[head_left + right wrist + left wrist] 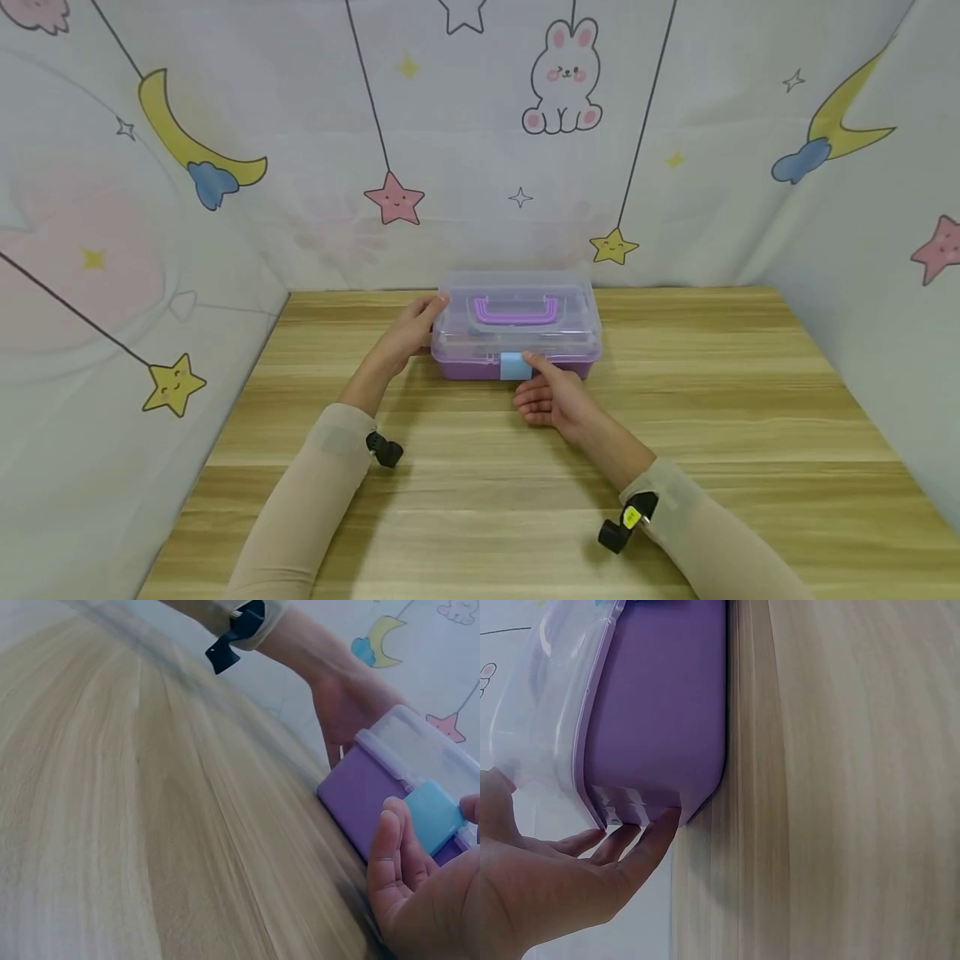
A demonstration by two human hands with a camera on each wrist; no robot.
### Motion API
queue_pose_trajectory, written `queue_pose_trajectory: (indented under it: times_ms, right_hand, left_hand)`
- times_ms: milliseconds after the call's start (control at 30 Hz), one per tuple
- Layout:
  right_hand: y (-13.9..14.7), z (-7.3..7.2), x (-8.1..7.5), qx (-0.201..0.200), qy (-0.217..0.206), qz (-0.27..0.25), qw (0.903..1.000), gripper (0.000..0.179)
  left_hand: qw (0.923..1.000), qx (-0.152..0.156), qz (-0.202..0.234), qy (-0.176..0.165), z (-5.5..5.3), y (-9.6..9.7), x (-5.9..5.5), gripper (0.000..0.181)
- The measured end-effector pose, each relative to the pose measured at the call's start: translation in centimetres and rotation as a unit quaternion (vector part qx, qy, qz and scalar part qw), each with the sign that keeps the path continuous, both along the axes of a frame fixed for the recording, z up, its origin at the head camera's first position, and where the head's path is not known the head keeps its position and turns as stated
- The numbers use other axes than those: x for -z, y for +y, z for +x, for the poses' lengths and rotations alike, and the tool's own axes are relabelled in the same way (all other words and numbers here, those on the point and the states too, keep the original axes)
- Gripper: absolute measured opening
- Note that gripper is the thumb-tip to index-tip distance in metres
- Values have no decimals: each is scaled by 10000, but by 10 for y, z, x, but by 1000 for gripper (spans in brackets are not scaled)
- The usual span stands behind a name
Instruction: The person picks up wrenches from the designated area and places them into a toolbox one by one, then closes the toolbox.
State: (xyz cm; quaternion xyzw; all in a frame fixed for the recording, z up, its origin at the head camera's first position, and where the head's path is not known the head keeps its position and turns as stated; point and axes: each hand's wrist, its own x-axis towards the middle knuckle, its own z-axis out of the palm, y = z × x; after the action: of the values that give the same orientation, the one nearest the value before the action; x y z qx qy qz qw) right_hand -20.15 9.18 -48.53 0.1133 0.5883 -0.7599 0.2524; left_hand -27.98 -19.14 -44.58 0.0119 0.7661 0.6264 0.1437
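Observation:
A storage box (457,367) with a purple base, a clear closed lid (517,337) and a purple carrying handle (516,317) stands on the table. My left hand (411,329) rests against its left end. In the left wrist view, the fingers (651,840) touch the purple side while the thumb lies by the lid. On the box's front is a light blue latch (515,367), which lies flat against it. My right hand (562,400) has its thumb at the latch's upper right edge. Its other fingers, loosely bent, hang in front of the box and below the latch.
The wood-grain table (465,517) runs back to a white cloth backdrop (480,125) printed with stars, moons and a rabbit. Cloth also encloses both sides. The box stands close to the back edge. Small black cameras (386,450) are strapped to both wrists.

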Motion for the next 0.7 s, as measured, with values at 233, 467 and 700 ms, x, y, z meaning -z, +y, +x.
queue_pose_trajectory:
  times_ms: [233, 467, 700]
  right_hand:
    - [2, -3, 1, 37, 18, -245, 9997, 55]
    - [3, -4, -2, 172, 33, -395, 9991, 51]
    - [3, -4, 0, 166, 171, -660, 9975, 49]
  left_hand:
    - [10000, 13, 33, -38, -1, 2, -2, 90]
    - [10000, 34, -61, -19, -6, 3, 0, 90]
    - [9997, -21, -262, 12, -4, 1, -3, 90]
